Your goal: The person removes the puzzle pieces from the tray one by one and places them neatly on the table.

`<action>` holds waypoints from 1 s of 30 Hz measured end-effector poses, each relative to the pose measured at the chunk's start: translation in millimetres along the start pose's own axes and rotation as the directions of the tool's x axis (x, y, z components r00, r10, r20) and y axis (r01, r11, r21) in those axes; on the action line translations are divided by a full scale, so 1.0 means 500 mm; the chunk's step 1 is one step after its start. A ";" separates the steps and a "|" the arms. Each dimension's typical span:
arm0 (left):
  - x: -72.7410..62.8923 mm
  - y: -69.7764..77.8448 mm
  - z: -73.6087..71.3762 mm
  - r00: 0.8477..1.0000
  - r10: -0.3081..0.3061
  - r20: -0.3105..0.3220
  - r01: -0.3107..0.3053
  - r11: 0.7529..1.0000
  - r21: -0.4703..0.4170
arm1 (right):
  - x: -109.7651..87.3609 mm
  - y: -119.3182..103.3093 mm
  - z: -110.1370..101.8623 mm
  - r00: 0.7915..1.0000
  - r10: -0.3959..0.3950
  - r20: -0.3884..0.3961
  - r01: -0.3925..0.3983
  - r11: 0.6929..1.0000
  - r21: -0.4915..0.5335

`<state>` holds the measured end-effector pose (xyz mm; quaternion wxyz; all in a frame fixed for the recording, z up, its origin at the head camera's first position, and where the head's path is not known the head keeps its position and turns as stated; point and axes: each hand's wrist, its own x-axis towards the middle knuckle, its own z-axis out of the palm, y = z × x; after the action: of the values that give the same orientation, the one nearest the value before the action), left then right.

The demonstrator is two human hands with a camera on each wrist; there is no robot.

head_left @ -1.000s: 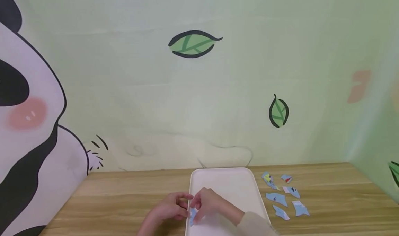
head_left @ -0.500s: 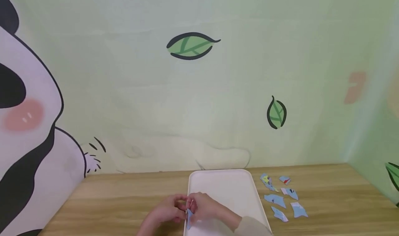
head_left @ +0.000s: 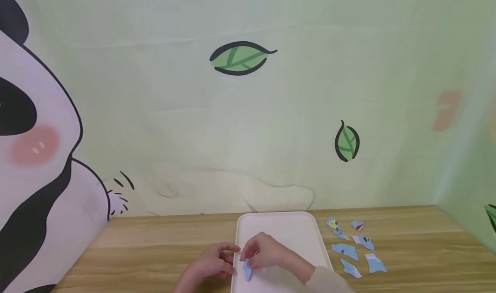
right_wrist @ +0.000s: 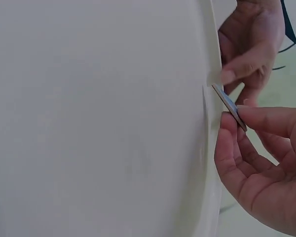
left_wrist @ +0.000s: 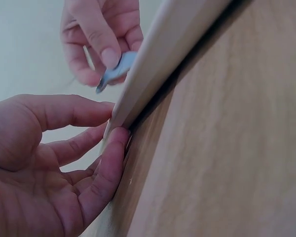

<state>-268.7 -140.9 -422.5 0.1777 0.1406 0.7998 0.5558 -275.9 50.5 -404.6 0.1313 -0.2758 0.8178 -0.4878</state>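
My right hand (head_left: pixel 268 254) pinches a small, thin blue puzzle piece (head_left: pixel 247 271) between thumb and fingertips, over the left side of a white tray (head_left: pixel 288 228). In the right wrist view the puzzle piece (right_wrist: pixel 230 107) is tilted and seen nearly edge-on close to the tray's rim (right_wrist: pixel 214 59). On the tray's left, my left hand (head_left: pixel 212 260) grips the rim with thumb and fingers, as the left wrist view shows around the pale edge (left_wrist: pixel 153 64). The puzzle piece (left_wrist: pixel 124 64) there is partly covered by the right thumb and the rim.
Several loose puzzle pieces, mostly blue, lie right of the tray on the wooden table (head_left: pixel 162 232), among them one with yellow (head_left: pixel 334 225) and one with red (head_left: pixel 358 226). Behind the table rises a pale green backdrop (head_left: pixel 186 125) printed with a panda and leaves.
My right hand has tilted the puzzle piece up at the tray's left rim, then carried it a little rightward, away from my left hand. The left hand has stayed at the rim.
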 end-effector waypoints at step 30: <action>0.002 0.006 0.011 1.000 -0.004 -0.013 0.004 1.000 0.000 | -0.166 0.020 -0.204 0.995 0.087 -0.042 -0.083 0.993 0.082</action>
<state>-267.1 -134.5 -421.5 0.1734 0.1353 0.8014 0.5562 -261.0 176.3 -367.9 0.1444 -0.2242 0.8113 -0.5202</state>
